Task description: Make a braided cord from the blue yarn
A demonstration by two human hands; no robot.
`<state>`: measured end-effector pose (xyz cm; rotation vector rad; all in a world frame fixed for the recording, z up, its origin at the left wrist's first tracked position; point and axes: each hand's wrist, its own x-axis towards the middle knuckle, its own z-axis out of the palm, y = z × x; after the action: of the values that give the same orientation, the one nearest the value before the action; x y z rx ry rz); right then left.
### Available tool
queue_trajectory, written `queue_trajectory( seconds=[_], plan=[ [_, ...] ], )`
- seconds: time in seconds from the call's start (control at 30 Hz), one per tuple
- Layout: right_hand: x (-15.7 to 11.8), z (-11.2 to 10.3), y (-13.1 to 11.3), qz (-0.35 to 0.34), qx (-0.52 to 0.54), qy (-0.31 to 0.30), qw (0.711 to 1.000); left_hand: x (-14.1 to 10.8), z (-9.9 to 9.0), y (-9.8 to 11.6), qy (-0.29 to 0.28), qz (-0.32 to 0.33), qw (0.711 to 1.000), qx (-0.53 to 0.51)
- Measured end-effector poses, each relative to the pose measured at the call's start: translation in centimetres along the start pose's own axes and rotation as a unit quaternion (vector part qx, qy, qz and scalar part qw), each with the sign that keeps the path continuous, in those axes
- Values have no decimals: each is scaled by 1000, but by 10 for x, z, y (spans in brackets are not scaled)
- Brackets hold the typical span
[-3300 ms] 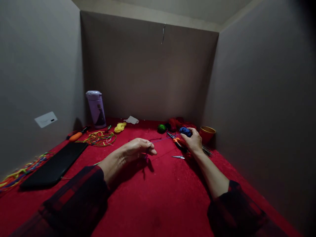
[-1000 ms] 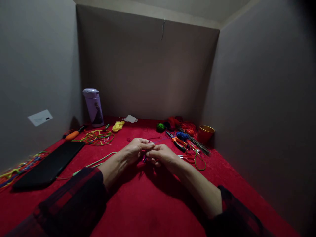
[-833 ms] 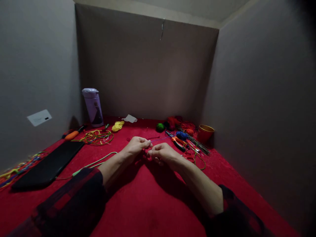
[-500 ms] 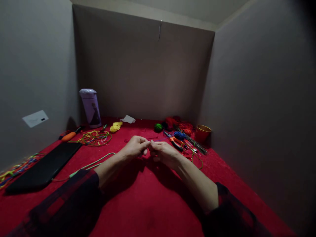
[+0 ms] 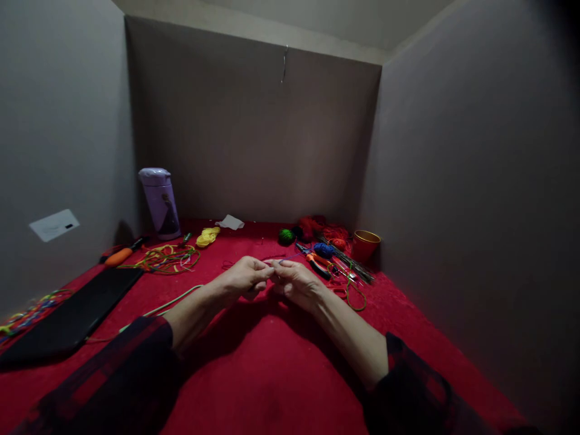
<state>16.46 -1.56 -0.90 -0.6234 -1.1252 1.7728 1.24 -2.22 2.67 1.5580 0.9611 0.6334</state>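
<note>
My left hand and my right hand meet above the red cloth, fingertips pinched together. Thin yarn, reddish and purple, shows just behind the fingertips and seems to run into the pinch; the fingers hide the part between them. Both hands are closed. Beyond my right hand lie a green yarn ball, a blue yarn ball and orange-handled pliers. A loose green cord curls beside my right wrist.
A purple bottle, yellow yarn and white paper stand at the back. Tangled cords, an orange-handled tool and a black slab are left. A red cup stands right; a hook hangs above.
The whole view has shifted slightly left and down. My hands stay pinched together, turned a little, with more of the yarn behind the fingertips showing.
</note>
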Motion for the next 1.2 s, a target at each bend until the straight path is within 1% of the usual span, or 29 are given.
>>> queue_trajectory(
  seconds=[0.07,0.13,0.2,0.3,0.4,0.47,0.57,0.6,0.7,0.8,0.9,0.97,1.03,1.2],
  plan=[
    [-2,2,-2,10,-17,17,1000,2,-2,-1,4,8,999,40],
    [-3,4,-3,21,-55,54,997,5,-3,-3,22,21,993,113],
    [-3,5,-2,30,-95,81,992,8,-4,-5,40,38,979,196],
    [-2,4,0,30,-107,86,990,12,-6,-10,59,74,948,304],
    [-1,5,1,8,-56,93,994,15,-9,-16,77,103,922,366],
    [-2,8,2,-9,-8,80,997,16,-10,-19,91,108,914,380],
    [-3,10,0,-27,65,55,996,15,-10,-19,100,100,910,390],
    [-3,10,-2,-29,85,57,994,14,-11,-17,98,97,910,390],
    [-2,5,-11,-33,122,90,988,9,-15,-9,89,85,916,382],
    [-1,-5,-23,-41,124,106,986,3,-27,-2,107,85,913,384],
    [0,-15,-33,-55,106,115,986,2,-45,1,143,84,900,402],
    [0,-22,-39,-61,98,135,984,2,-58,1,171,70,889,419],
    [0,-29,-44,-59,94,157,981,1,-72,0,200,50,871,445],
    [-2,-47,-51,-48,102,194,974,-8,-98,2,295,-26,808,509]
  ],
)
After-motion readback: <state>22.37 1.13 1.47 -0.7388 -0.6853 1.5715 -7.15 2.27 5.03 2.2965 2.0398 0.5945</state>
